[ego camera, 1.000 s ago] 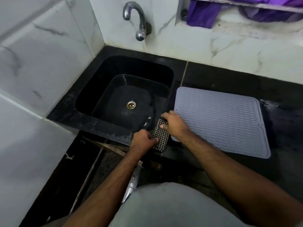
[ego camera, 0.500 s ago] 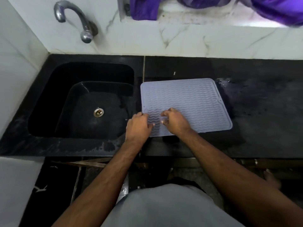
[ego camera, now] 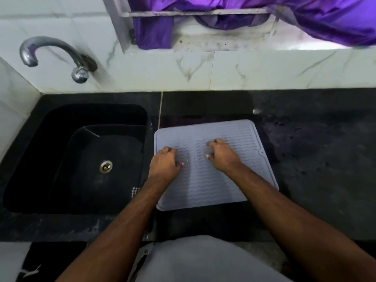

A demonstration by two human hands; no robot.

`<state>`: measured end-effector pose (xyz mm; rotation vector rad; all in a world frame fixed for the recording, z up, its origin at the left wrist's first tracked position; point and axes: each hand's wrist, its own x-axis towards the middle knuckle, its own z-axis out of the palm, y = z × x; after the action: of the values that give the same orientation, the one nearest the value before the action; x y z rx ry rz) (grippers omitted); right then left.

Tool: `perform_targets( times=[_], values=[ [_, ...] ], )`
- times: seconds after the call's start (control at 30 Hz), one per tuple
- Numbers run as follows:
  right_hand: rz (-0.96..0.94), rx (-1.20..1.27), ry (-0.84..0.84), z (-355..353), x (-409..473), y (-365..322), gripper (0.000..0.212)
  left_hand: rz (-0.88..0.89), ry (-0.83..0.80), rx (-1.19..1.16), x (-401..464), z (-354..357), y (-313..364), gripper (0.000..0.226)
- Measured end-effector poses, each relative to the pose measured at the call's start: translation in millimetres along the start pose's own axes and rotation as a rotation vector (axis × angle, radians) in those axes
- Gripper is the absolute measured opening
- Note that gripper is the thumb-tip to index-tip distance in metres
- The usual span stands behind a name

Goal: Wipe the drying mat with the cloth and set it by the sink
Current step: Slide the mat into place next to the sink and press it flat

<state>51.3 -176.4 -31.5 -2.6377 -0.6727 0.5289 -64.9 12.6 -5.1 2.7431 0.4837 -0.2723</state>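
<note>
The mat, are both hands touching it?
Touching. The head view shows the left hand and the right hand pressed flat on the drying mat, fingers on its ridges.

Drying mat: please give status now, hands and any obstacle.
Left hand and right hand both pressing flat on the drying mat. Mat beside sink. Checkered cloth at sink edge, in neither hand. Nothing in the way.

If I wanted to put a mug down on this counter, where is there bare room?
The widest bare patch is the black counter right of the drying mat, up to the tiled wall. A narrower strip runs between the mat's far edge and that wall. The mat is taken by the left hand and right hand. The checked cloth lies at the sink edge.
</note>
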Motion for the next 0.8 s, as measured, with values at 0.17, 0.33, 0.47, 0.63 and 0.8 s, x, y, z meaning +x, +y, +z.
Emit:
perform_targets(
  times=[0.17, 0.33, 0.47, 0.63, 0.8],
  values=[
    [0.026, -0.016, 0.007, -24, 44, 18, 0.041, 0.007, -0.027, 0.022, 54, -23, 9, 0.063],
    [0.062, -0.052, 0.022, -44, 86, 31, 0.047, 0.007, -0.039, 0.049, 100, -24, 5, 0.06],
    [0.054, -0.073, 0.048, -45, 109, 37, 0.043, 0.01, 0.027, 0.107, 112, -9, -7, 0.039],
    [0.013, 0.002, 0.059, -49, 115, 39, 0.008, -0.021, 0.097, 0.079, 125, -9, -9, 0.024],
    [0.078, -0.045, 0.311, -62, 85, 25, 0.011, -0.021, 0.301, -0.124, 121, -30, -3, 0.014]
  ],
)
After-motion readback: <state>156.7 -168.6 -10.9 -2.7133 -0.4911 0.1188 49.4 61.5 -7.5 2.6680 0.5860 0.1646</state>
